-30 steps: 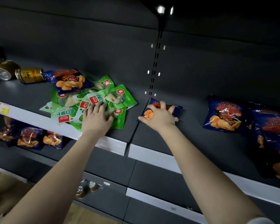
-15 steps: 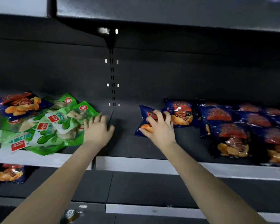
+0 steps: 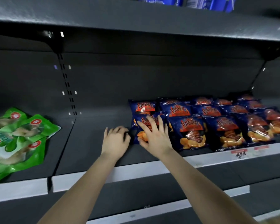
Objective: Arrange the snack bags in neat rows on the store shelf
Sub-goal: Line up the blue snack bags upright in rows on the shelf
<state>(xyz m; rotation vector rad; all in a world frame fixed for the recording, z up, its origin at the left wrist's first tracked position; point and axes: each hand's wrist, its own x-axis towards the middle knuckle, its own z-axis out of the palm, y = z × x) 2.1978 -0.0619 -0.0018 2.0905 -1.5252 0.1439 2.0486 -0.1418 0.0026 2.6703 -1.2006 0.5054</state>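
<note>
Mid-shelf (image 3: 91, 143) near the front edge, left hand (image 3: 116, 140) has its fingers curled at the blue bag's (image 3: 135, 126) left side (can't tell if gripping), right hand (image 3: 153, 135) has its fingers spread flat on top, and rows of bags (image 3: 189, 131) run right and back.

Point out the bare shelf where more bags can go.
Bare shelf runs from the green bags to the left hand, back to the rear wall. Right of the right hand, the blue chip bags pack the shelf to its front edge.
</note>
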